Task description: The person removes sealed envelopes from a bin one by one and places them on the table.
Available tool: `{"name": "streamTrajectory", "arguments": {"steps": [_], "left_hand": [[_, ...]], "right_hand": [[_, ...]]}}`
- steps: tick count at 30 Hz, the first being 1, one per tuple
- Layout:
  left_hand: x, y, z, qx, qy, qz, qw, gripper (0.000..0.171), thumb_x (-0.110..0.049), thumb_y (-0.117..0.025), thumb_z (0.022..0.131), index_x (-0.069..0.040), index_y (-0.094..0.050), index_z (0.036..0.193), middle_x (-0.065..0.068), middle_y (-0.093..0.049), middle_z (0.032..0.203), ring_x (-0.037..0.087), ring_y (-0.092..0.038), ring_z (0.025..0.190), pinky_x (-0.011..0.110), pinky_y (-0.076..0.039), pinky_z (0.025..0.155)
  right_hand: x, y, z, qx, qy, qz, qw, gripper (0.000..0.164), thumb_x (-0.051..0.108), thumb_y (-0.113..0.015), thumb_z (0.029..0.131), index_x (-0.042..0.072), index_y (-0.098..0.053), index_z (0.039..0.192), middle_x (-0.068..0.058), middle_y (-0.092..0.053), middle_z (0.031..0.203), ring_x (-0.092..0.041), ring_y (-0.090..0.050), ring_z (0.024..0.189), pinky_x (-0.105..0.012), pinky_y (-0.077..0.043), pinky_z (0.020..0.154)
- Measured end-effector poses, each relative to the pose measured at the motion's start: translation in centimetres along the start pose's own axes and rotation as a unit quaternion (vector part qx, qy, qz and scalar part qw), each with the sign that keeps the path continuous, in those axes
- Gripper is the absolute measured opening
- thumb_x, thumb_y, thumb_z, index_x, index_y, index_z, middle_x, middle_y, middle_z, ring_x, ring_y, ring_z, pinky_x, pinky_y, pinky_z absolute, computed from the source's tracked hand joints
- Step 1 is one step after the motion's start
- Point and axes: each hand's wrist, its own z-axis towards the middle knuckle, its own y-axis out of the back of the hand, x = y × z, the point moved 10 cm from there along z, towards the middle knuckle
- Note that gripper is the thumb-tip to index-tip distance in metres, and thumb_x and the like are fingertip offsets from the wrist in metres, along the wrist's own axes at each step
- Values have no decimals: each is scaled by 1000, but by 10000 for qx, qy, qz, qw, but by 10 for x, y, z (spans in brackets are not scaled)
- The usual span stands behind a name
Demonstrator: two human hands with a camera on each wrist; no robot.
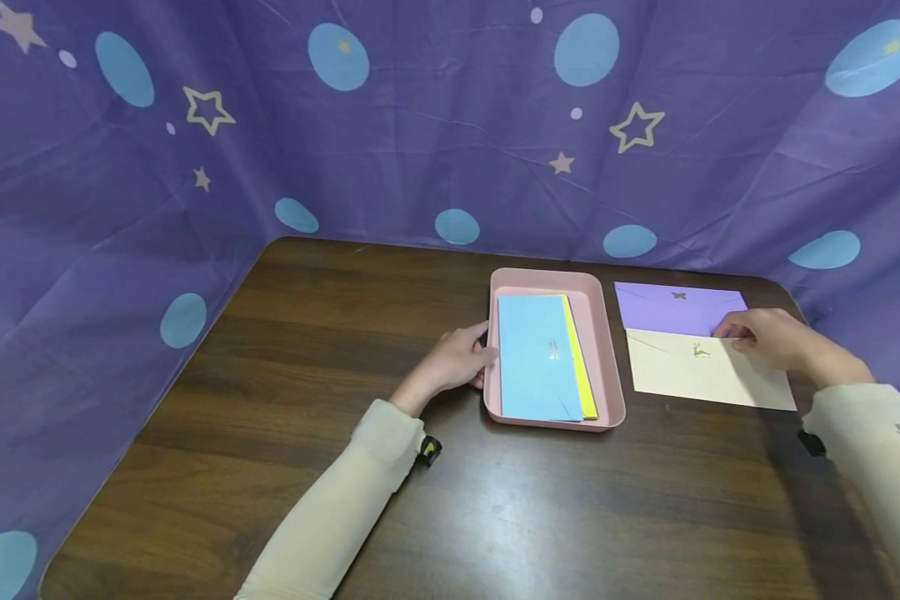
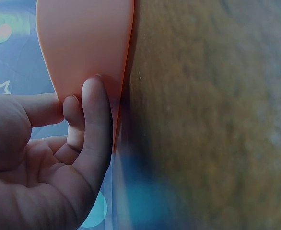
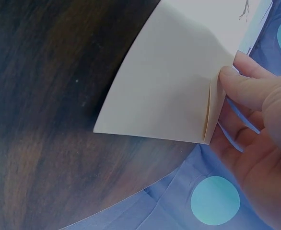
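Note:
A shallow pink tray (image 1: 607,367) holds a light blue envelope (image 1: 536,358), which lies over a yellow envelope (image 1: 581,358). My left hand (image 1: 457,360) grips the tray's left side; in the left wrist view the thumb is at the rim and fingers press the outer wall (image 2: 85,38). To the tray's right, a cream envelope (image 1: 675,367) with a gold deer lies overlapping the lower part of a purple envelope (image 1: 652,308) with a gold butterfly mark. My right hand (image 1: 776,340) pinches the cream envelope's far edge near its right end, thumb on top in the right wrist view.
The dark wooden table (image 1: 307,375) has rounded corners, and its far edge runs close behind the tray and envelopes. A purple curtain (image 1: 420,125) with blue spots and stars hangs along the back and sides. A black band (image 1: 429,450) shows at the left wrist.

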Motion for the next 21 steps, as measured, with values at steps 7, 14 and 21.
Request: {"name": "streamTrajectory", "arguments": {"steps": [7,14,21], "left_hand": [[-2,1,-2,-3,-8,0,10000,60,-19,-57,110,-6,-36,166,9,-63,79,18,-69,64,31,-59,64],[-1,1,-1,-34,4,-1,10000,60,-18,-57,110,-7,-36,165,9,-62,79,17,-68,63,31,-60,64],[-1,0,-1,-20,-16,-31,10000,60,-18,-57,110,-7,-37,165,9,-62,79,18,-69,64,31,-60,64]], "right_hand": [[4,1,-1,-62,161,-24,9998,26,-12,-75,85,12,-76,96,-1,-71,84,-14,-63,80,-37,-51,71],[0,-2,-1,24,-38,-9,10000,26,-12,-72,87,11,-76,98,0,-70,85,-16,-62,81,-39,-51,74],[0,-2,-2,-29,-71,51,10000,27,-13,-71,87,9,-77,101,-1,-71,86,-21,-66,83,-42,-52,75]]}}
